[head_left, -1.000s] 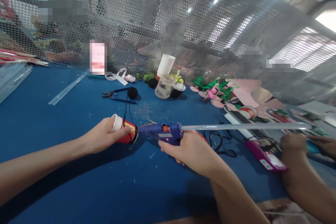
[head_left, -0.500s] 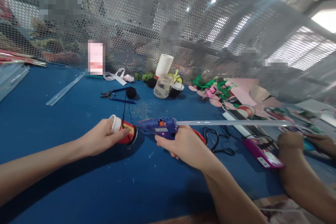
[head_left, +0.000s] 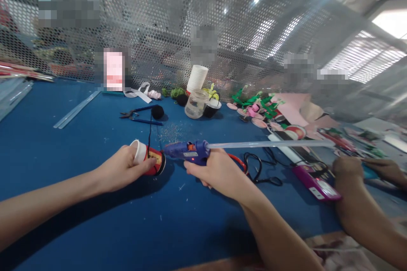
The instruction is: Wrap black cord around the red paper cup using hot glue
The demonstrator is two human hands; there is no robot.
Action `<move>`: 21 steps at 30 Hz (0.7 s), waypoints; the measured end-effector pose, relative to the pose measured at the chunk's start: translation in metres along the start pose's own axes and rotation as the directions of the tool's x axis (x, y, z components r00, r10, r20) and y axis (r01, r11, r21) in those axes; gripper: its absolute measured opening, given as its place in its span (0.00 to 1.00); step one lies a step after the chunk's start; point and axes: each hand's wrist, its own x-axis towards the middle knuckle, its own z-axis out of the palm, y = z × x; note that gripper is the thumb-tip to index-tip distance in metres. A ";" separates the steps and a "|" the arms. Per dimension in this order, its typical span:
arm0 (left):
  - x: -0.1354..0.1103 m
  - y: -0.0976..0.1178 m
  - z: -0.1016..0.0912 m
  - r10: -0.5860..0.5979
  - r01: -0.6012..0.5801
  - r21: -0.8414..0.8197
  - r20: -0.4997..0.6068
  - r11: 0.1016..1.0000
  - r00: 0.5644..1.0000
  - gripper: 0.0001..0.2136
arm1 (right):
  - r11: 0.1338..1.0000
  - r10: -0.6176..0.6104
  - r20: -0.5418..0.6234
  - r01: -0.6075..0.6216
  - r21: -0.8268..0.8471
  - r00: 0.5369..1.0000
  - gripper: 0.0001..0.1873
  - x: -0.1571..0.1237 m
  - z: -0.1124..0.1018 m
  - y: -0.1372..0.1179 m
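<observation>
My left hand point(head_left: 122, 170) is closed round a small red and white paper cup point(head_left: 148, 160) lying on its side on the blue table point(head_left: 95, 216). A black thread runs from the cup up to a black pom-pom point(head_left: 157, 111). My right hand point(head_left: 219, 172) grips a blue glue gun point(head_left: 187, 151), its nozzle touching the cup's base. A long clear glue stick point(head_left: 270, 144) sticks out of the gun's back toward the right.
Blue-handled pliers point(head_left: 136, 115), a clear jar point(head_left: 196, 104), a stack of white cups point(head_left: 197, 78) and green and pink craft pieces point(head_left: 263, 108) lie behind. A black cord point(head_left: 260, 167) and a pink device point(head_left: 314, 183) lie to the right, near another person's hands point(head_left: 348, 169). A perforated metal screen point(head_left: 203, 25) backs the table.
Both my hands, with cup and glue gun, have shifted slightly left and up in view as the camera moved. The nozzle stays against the cup.
</observation>
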 end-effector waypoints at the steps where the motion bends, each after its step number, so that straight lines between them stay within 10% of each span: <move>1: 0.000 0.000 0.000 -0.001 0.001 0.000 0.000 1.000 1.000 0.18 | 1.000 0.001 0.000 -0.001 -0.001 1.000 0.13 0.000 0.000 0.000; 21: 0.002 0.001 -0.003 0.020 -0.018 -0.053 0.030 0.998 0.999 0.17 | 1.000 0.007 -0.009 -0.008 -0.022 1.000 0.11 -0.004 -0.002 -0.002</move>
